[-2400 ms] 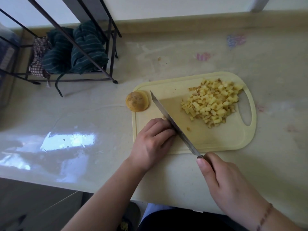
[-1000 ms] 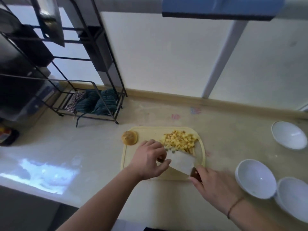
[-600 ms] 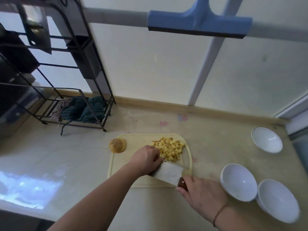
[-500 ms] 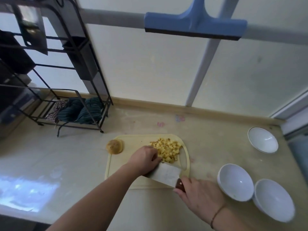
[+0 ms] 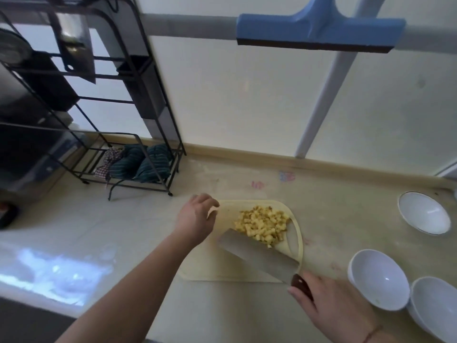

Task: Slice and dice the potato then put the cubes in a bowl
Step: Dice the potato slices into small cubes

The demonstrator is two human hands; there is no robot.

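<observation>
A pile of yellow potato cubes (image 5: 263,225) lies on the right half of the pale cutting board (image 5: 210,271). My right hand (image 5: 331,310) grips the dark handle of a cleaver (image 5: 257,253), whose broad blade lies tilted over the board with its far edge against the near side of the cubes. My left hand (image 5: 195,219) hovers over the board's far left corner, fingers curled downward. The potato end piece is out of sight beneath it, and I cannot tell whether the fingers hold it. Nearest the board on the right stands an empty white bowl (image 5: 378,280).
Two more white bowls stand on the counter, one at the right edge (image 5: 435,305) and one farther back (image 5: 424,212). A black wire rack (image 5: 138,169) with folded cloths stands at the back left. A blue squeegee (image 5: 316,33) hangs on the wall above.
My left hand has left the blade and moved left to the board's far corner, now covering the potato end. The cleaver has turned flatter against the cubes. The view has risen to show the bowls.
</observation>
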